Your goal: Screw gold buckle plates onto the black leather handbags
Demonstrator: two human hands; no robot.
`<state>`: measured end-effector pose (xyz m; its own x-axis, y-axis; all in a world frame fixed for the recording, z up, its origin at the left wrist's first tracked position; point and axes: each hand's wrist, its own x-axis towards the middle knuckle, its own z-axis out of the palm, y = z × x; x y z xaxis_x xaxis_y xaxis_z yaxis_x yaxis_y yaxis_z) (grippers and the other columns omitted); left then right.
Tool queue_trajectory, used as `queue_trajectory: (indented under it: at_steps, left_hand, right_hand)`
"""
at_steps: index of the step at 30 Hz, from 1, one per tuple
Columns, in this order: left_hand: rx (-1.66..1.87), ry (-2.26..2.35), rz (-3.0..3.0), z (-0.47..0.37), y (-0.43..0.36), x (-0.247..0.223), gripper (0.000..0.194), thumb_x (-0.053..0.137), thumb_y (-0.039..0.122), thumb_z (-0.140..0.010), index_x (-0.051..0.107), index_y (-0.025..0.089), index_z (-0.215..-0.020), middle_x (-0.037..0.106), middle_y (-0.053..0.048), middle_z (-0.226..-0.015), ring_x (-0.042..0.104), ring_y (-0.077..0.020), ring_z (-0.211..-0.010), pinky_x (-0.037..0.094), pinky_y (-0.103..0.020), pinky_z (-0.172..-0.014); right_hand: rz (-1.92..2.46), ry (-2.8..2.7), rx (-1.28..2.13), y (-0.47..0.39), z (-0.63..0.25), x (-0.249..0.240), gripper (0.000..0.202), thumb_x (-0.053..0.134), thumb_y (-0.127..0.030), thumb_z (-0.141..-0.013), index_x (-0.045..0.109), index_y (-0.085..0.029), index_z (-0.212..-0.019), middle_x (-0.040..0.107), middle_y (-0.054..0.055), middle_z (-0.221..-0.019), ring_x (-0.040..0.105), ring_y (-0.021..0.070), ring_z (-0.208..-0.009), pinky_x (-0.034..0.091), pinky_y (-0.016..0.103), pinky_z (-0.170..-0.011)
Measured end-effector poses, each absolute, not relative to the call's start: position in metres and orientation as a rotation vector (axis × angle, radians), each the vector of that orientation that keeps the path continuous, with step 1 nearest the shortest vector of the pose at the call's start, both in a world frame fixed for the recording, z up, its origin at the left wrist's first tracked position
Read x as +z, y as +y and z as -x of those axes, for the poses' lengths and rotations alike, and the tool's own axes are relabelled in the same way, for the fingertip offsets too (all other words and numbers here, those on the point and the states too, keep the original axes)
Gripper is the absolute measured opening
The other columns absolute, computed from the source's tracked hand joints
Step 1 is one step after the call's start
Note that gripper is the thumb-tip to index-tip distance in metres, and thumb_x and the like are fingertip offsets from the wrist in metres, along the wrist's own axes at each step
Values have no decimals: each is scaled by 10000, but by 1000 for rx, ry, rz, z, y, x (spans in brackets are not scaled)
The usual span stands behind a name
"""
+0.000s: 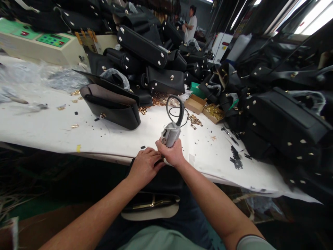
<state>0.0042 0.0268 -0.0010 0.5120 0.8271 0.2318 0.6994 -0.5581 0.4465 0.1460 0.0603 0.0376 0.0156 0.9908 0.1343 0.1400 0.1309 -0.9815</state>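
Observation:
My right hand [171, 152] is closed round a grey power screwdriver [171, 133] with a black cord looping up from its top. The tool stands nearly upright, its lower end hidden by my hands. A black handbag [163, 178] rests on my lap against the table edge, its mouth showing a gold zipper and a pale lining edge. Close beside the tool, my left hand [147, 165] grips the bag's upper part, fingers bent and thumb toward the tool's lower end. What lies right between the two hands is hidden.
On the white table [119, 140] stands another black handbag [111, 107]. Cardboard boxes [195, 104], gold metal plates [195, 120] and tweezers [229, 135] lie to the right. Black bags [286, 121] pile up behind and at right. A green-panelled machine [49, 43] sits back left; a person [191, 26] is far behind.

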Motion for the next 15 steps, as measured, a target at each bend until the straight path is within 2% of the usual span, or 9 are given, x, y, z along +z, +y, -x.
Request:
queue_trajectory:
  at_steps: [5, 11, 15]
  left_hand:
    - [543, 1324, -2497, 3, 20, 5, 356, 804, 327, -803, 672, 202, -1108, 686, -66, -1170, 557, -289, -1119, 449, -443, -955]
    - [439, 1462, -2587, 5, 11, 13, 205, 739, 394, -857, 711, 219, -960, 674, -69, -1008, 596, -282, -989, 457, -427, -847]
    - [459, 1457, -2634, 6, 7, 11, 185, 680, 388, -897, 714, 225, -975, 695, -78, -962, 630, -277, -946, 452, -420, -823]
  right_hand:
    - [1216, -1305, 1095, 59, -146, 47, 277, 702, -407, -774, 584, -186, -655, 551, -34, -538, 494, 112, -496, 438, 237, -517]
    - [1133, -1109, 1181, 71, -155, 53, 472, 717, -599, -762, 579, -169, -627, 560, -12, -478, 484, 97, -421, 400, 207, -436]
    - [1153, -994, 1001, 93, -170, 72, 505, 680, -650, -774, 588, -167, -657, 554, -13, -477, 494, 104, -415, 407, 213, -425]
